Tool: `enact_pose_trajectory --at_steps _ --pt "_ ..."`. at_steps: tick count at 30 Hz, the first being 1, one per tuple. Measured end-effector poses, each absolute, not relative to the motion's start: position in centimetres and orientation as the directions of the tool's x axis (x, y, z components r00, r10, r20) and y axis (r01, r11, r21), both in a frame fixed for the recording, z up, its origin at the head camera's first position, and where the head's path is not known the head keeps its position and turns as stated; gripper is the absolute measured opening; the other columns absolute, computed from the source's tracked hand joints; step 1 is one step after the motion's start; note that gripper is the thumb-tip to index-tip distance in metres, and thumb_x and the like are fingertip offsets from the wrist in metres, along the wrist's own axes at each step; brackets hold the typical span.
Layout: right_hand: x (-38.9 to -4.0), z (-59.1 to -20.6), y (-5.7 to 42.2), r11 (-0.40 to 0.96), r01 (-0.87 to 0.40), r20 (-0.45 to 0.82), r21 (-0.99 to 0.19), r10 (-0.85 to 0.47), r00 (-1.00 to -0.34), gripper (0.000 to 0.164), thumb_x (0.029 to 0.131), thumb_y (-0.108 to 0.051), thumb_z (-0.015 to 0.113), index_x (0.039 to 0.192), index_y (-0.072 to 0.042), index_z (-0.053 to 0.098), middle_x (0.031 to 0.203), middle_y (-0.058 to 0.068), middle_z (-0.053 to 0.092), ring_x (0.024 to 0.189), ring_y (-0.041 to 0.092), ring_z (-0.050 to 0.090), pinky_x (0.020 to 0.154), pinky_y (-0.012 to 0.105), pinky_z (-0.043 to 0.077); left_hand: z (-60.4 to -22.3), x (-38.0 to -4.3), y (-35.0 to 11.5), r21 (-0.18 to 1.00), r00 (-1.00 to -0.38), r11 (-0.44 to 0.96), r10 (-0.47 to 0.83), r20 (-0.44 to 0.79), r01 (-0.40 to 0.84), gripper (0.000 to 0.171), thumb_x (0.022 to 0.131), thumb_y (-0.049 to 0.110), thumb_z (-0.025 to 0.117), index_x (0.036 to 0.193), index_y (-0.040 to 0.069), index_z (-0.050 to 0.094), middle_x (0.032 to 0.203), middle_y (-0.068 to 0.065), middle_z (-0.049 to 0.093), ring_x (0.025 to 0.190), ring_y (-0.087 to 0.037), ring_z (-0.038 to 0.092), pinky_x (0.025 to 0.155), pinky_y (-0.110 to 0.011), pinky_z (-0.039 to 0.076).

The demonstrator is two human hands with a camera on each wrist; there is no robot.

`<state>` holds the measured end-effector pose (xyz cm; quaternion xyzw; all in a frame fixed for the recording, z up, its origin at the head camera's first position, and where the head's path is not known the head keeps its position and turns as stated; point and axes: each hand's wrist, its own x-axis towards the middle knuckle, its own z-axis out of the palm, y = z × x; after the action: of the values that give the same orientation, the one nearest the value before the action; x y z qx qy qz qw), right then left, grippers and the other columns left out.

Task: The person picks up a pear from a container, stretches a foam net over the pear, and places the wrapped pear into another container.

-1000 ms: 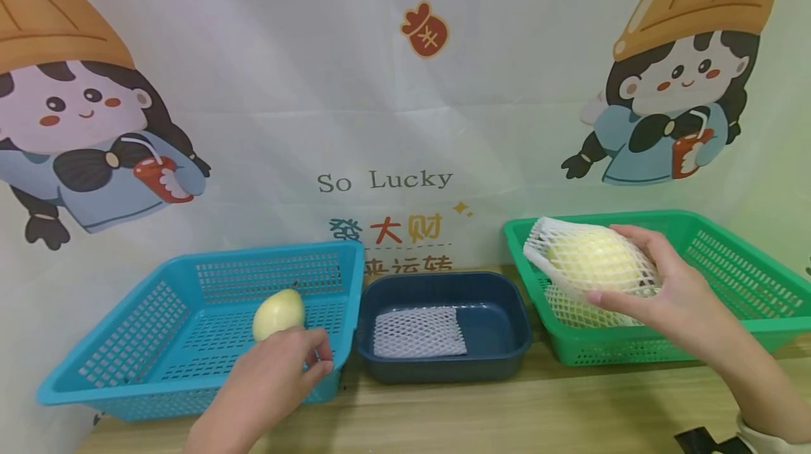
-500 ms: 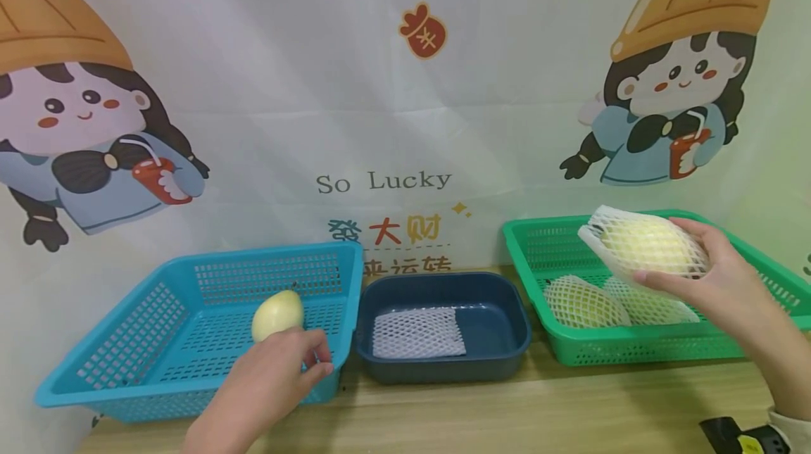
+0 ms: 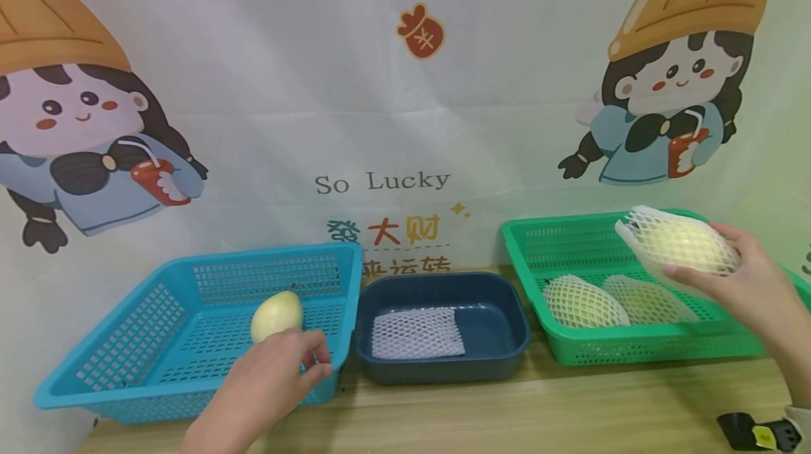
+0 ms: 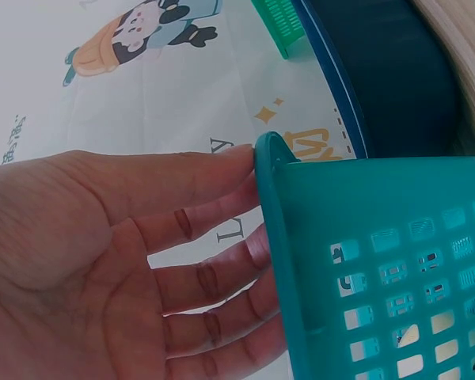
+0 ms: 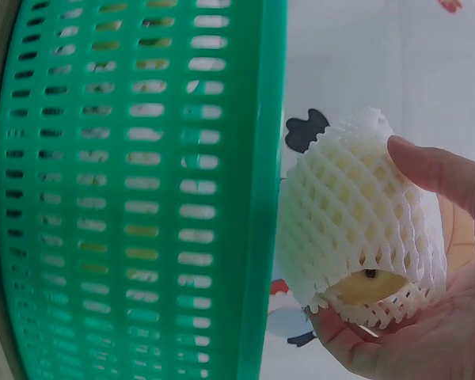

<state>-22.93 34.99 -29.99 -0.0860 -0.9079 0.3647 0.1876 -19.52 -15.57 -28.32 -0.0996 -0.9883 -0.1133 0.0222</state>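
Note:
My right hand (image 3: 754, 274) holds a pale yellow pear (image 3: 687, 244) in a white foam net sleeve (image 3: 636, 225), raised over the green basket (image 3: 633, 353). Thumb and fingers lie on opposite sides of the net, and the pear's dark-tipped end (image 5: 370, 275) shows at the sleeve's opening in the right wrist view. Two more netted pears, one at left (image 3: 584, 301) and one beside it (image 3: 649, 300), lie in that basket. My left hand (image 3: 272, 376) is at the blue basket (image 3: 215, 258), fingers loosely bent at its rim. A bare pear (image 3: 277, 314) sits inside, partly behind this hand.
Between the baskets stands a dark blue tray (image 3: 443, 371) with a flat foam net (image 3: 418, 333) in it. All stand on a wooden table (image 3: 443, 419). A printed cloth (image 3: 285, 88) hangs behind them.
My right hand has carried the netted pear to the right above the green basket, uncovering the two netted pears lying there. The left hand has stayed in place.

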Motion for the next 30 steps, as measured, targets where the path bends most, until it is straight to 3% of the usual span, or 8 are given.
enact_pose_trajectory --at_steps 2,10,16,20,24,30 --pt "-22.2 -29.1 34.3 0.697 0.032 0.256 -0.716 0.306 -0.917 0.098 0.086 -0.044 0.062 0.147 0.002 0.001 0.141 0.040 0.016 0.111 0.050 0.032 0.075 0.057 0.039 -28.3 -19.5 -15.6 0.221 -0.980 0.955 0.188 0.061 0.197 0.016 0.081 0.022 0.071 0.073 0.024 0.058 0.072 0.011 0.059 0.062 -0.008 0.049 0.053 -0.029 0.037" --pt "-22.4 -29.7 35.5 0.703 0.089 0.251 -0.706 0.366 -0.896 0.097 0.086 -0.044 0.061 0.146 0.004 0.001 0.142 0.040 0.015 0.110 0.051 0.031 0.075 0.056 0.038 -28.2 -19.5 -15.6 0.218 -0.979 0.955 0.192 0.070 0.203 0.017 0.081 0.022 0.072 0.073 0.024 0.057 0.072 0.011 0.059 0.062 -0.008 0.049 0.053 -0.029 0.037" --pt "-26.8 -35.4 42.3 0.730 0.077 0.294 -0.679 0.367 -0.882 0.108 0.079 -0.055 0.065 0.149 -0.005 0.000 0.144 0.037 0.016 0.108 0.049 0.035 0.061 0.046 0.041 -28.2 -19.5 -15.5 0.220 -0.977 0.952 0.198 0.080 0.211 0.017 0.081 0.022 0.072 0.073 0.024 0.057 0.071 0.011 0.058 0.062 -0.007 0.048 0.052 -0.029 0.037" --pt "-29.3 -38.6 46.0 0.744 0.083 0.306 -0.663 0.370 -0.877 0.115 0.073 -0.062 0.065 0.149 -0.007 -0.001 0.147 0.035 0.013 0.112 0.053 0.033 0.065 0.054 0.040 -28.3 -19.5 -15.5 0.217 -0.975 0.951 0.205 0.087 0.219 0.017 0.081 0.021 0.071 0.073 0.024 0.057 0.072 0.011 0.058 0.062 -0.007 0.048 0.052 -0.029 0.037" --pt "-27.7 -37.0 44.0 0.756 0.120 0.284 -0.644 0.381 -0.880 0.111 0.079 -0.059 0.062 0.147 0.001 -0.001 0.146 0.037 0.010 0.116 0.058 0.029 0.069 0.062 0.037 -28.3 -19.4 -15.6 0.217 -0.976 0.953 0.199 0.090 0.214 0.017 0.081 0.022 0.072 0.073 0.025 0.057 0.072 0.011 0.058 0.063 -0.007 0.048 0.052 -0.029 0.037" --pt "-23.2 -31.9 38.1 0.762 0.151 0.237 -0.630 0.375 -0.896 0.093 0.089 -0.037 0.059 0.140 0.016 0.003 0.140 0.044 0.008 0.118 0.064 0.021 0.086 0.071 0.028 -28.4 -19.5 -15.6 0.206 -0.973 0.953 0.207 0.096 0.223 0.017 0.081 0.022 0.071 0.073 0.025 0.057 0.072 0.011 0.058 0.063 -0.007 0.049 0.052 -0.030 0.037"
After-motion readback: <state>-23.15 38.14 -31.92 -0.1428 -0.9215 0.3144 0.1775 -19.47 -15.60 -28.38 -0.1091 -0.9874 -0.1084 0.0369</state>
